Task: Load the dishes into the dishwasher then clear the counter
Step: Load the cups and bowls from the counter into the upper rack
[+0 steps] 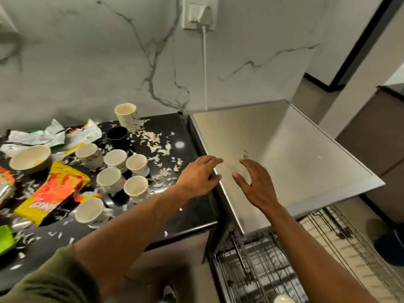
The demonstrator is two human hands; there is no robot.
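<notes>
A steel dishwasher [290, 154] stands to the right of the black counter [192, 215], with its wire rack [262, 274] pulled out below. My left hand [200, 174] hovers with relaxed fingers over the counter's right edge, holding nothing. Over the dishwasher's steel top my right hand [254, 182] is spread open and empty. Several white cups [115, 158] cluster on the counter to the left of my hands. Behind them are a black cup [118, 135] and a tall paper cup [126, 115]. A cream bowl [30, 159] sits at the far left.
Snack wrappers [54, 186] and white scraps [157, 147] litter the counter. A green object [6, 239] lies at the left edge. A white cord [205, 68] hangs from a wall socket [200, 14] behind the dishwasher. A dark blue thing [391, 246] is on the floor at right.
</notes>
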